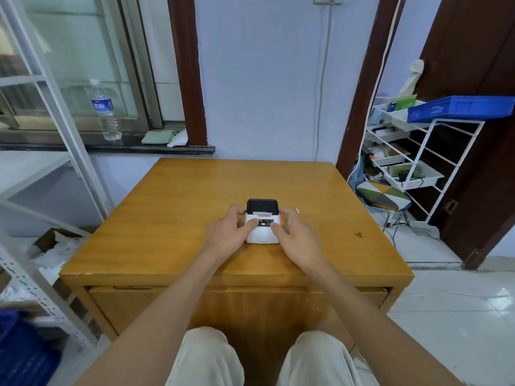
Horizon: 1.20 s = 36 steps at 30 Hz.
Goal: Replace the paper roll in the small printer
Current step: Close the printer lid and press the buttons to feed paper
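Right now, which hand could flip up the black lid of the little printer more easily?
Probably the left hand: its finger already curls at the black lid's corner on the printer. The right hand has its fingers lower on the white body, so it could steady it.

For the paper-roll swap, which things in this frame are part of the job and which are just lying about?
Part of the job:
small printer, lid closed, on the wooden table
left hand gripping its left side
right hand gripping its right side

Just lying about:
water bottle on the windowsill
folded cloths beside it
blue crate on the white rack
patterned stool
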Available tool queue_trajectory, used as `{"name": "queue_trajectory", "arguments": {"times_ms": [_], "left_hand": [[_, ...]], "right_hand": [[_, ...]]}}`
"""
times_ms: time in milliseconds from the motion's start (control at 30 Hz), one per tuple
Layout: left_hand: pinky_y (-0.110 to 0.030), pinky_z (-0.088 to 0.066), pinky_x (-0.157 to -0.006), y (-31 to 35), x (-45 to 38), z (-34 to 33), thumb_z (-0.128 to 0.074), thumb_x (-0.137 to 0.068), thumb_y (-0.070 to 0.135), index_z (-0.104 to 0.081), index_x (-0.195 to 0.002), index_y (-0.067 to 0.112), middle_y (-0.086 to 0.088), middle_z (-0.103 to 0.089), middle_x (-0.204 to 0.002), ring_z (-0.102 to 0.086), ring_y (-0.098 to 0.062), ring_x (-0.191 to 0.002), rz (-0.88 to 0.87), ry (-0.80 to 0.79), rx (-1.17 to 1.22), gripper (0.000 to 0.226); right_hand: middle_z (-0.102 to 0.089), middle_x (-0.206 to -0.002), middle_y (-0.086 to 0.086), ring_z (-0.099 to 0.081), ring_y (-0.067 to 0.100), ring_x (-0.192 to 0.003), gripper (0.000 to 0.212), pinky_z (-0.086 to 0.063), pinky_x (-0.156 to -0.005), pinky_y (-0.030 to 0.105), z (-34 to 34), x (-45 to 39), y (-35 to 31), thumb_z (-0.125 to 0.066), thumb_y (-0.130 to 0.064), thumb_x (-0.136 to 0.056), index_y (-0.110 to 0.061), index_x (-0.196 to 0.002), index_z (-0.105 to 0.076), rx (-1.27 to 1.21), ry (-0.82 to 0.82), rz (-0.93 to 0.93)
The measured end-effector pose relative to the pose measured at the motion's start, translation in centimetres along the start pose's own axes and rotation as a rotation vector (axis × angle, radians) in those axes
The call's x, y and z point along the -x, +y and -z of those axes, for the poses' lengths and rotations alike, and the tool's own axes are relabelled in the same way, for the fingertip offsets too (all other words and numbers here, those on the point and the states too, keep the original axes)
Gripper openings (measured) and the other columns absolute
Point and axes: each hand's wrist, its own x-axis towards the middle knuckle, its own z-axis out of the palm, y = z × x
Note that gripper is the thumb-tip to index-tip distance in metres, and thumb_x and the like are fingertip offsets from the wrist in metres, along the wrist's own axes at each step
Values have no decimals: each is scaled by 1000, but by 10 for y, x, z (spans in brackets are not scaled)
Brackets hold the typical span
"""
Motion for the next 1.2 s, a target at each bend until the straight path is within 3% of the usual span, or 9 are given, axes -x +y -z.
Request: {"name": "queue_trajectory", "arguments": {"times_ms": [100,200,333,533,633,800,1033,1100,1200], "left_hand": [[-33,-37,-59,1,0,0,-58,-98,54,-52,-122,24,10,-58,-71,-57,-12,-66,12,-3,54,39],[-34,-37,-58,2,1,0,-57,-98,54,-50,-121,24,9,-56,-71,-55,-13,-64,18,-9,56,38],[-34,-39,-58,3,1,-3,-54,-98,56,-49,-122,25,7,-60,-75,-58,-16,-67,19,3,28,39],[-34,-41,-59,5,4,-4,-47,-101,55,-45,-122,27,6,-63,-77,-62,-18,-70,-7,19,-67,36],[-34,-39,-59,6,4,-3,-45,-102,54,-44,-123,27,6,-65,-79,-62,-16,-71,-2,21,-95,35],[-34,-40,-61,6,5,-3,-47,-102,54,-45,-123,27,7,-64,-80,-61,-15,-71,0,8,-42,34],[-35,-39,-60,4,7,-3,-48,-102,52,-46,-118,29,6,-62,-77,-59,-17,-68,-16,-5,10,29],[-34,-40,-60,4,6,-3,-46,-101,54,-46,-118,30,4,-65,-80,-61,-17,-70,-22,-8,7,29],[-34,-42,-60,3,5,-3,-47,-101,55,-46,-119,29,0,-70,-84,-64,-17,-71,-26,-4,25,31]], "right_hand": [[-70,-76,-3,-68,16,-76,47,-57,-71,42,0,-4,-1,-51,-51,-94,-39,-140,-53,-66,-41,-47],[-78,-95,-3,-72,16,-88,55,-59,-84,49,1,-4,-3,-49,-56,-88,-44,-141,-54,-88,-61,-70],[-71,-84,-4,-68,18,-82,41,-57,-80,48,5,-6,-11,-53,-49,-92,-36,-131,-57,-91,-50,-105],[-54,-71,-10,-56,12,-69,33,-42,-64,36,4,-10,-9,-58,-45,-96,-29,-125,-57,-87,-19,-107],[-58,-79,-12,-59,10,-76,38,-45,-66,33,4,-12,-6,-58,-45,-96,-30,-131,-57,-104,-20,-109],[-74,-106,-9,-67,12,-92,51,-57,-90,40,1,-14,-4,-57,-48,-96,-37,-146,-53,-112,-24,-90],[-68,-86,-15,-65,11,-81,50,-55,-80,36,1,-12,-7,-58,-43,-96,-36,-145,-57,-113,-2,-105],[-75,-91,-4,-69,22,-86,46,-58,-82,42,1,-14,-11,-58,-41,-93,-37,-139,-62,-119,-4,-83],[-75,-83,5,-70,26,-79,36,-58,-71,46,-2,-14,-10,-55,-43,-89,-43,-123,-68,-111,0,-51]]}}
